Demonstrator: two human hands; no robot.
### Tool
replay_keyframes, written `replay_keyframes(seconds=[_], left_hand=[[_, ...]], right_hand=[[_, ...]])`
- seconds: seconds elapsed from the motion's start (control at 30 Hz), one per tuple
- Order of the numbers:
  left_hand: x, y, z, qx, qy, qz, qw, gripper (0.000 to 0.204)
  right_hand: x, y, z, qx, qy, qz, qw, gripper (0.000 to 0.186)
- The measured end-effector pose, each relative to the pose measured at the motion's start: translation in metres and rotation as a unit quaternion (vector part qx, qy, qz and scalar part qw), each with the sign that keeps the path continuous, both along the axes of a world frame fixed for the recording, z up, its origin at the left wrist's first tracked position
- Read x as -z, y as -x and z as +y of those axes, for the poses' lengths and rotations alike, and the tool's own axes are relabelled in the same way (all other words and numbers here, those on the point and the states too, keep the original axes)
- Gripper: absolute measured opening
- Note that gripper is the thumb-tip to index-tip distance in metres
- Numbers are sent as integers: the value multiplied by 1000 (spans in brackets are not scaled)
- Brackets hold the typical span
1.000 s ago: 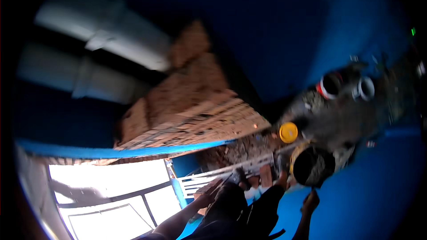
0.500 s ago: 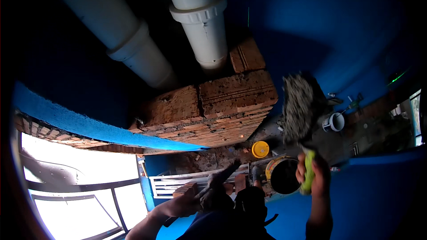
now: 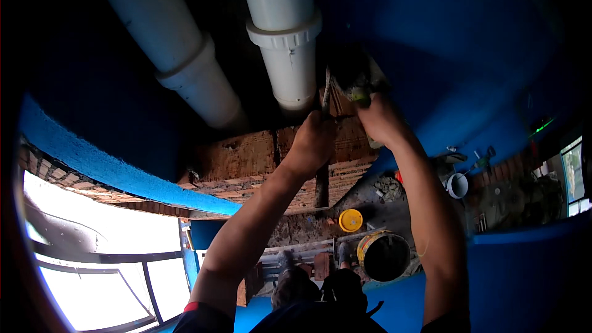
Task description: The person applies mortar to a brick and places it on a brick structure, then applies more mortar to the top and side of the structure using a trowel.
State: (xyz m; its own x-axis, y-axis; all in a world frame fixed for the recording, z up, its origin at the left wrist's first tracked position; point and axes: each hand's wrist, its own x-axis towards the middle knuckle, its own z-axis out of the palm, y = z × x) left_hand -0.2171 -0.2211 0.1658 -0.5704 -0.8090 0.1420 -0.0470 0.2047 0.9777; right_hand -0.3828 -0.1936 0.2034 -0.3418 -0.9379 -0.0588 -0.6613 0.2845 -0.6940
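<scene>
My left hand (image 3: 313, 142) is closed round a dark-handled tool (image 3: 322, 188) in front of the brick wall. The tool's handle hangs below my fist, and a thin grey end rises above it; its kind is unclear. My right hand (image 3: 381, 120) grips a trowel with a green handle (image 3: 359, 95) at the wall's right end, beside the blue wall. Shadow and my hand hide most of the blade and any mortar on it. Under both hands lies the top course of red-brown bricks (image 3: 240, 154), with one brick (image 3: 338, 102) set behind it.
Two white pipes (image 3: 287, 68) (image 3: 185, 55) stand behind the bricks. Far below are a yellow lid (image 3: 350, 221), a dark-filled bucket (image 3: 364, 253), a white bucket (image 3: 457, 185) and rubble (image 3: 388, 188). A bright window (image 3: 92, 271) is at lower left.
Both hands have moved up and forward to the brickwork. My right hand has brought the trowel, loaded with grey mortar before, left to the wall's end. My left hand has raised its tool.
</scene>
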Motion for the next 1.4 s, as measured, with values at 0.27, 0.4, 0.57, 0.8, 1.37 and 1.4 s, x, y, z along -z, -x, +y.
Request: replay_keyframes(seconds=[0.27,0.4,0.57,0.8,1.37,1.4], left_hand=[[14,2,-12,64,271,-249,928,6],[15,-7,17,53,504,-362,782,10],[7,-26,36,109,414,-305,851,17],[11,-48,66,88,-3,-80,993,14],[15,-129,111,31,-91,-41,995,14],[22,-139,120,36,-133,-36,990,12]], right_hand=[[0,-13,29,13,9,53,999,30],[-7,-23,66,-15,-13,56,998,31],[-19,-42,94,-29,-79,62,995,31],[-1,-62,140,14,-37,93,995,33],[96,-12,299,226,-6,-146,963,40],[141,-1,327,256,17,-157,954,28]])
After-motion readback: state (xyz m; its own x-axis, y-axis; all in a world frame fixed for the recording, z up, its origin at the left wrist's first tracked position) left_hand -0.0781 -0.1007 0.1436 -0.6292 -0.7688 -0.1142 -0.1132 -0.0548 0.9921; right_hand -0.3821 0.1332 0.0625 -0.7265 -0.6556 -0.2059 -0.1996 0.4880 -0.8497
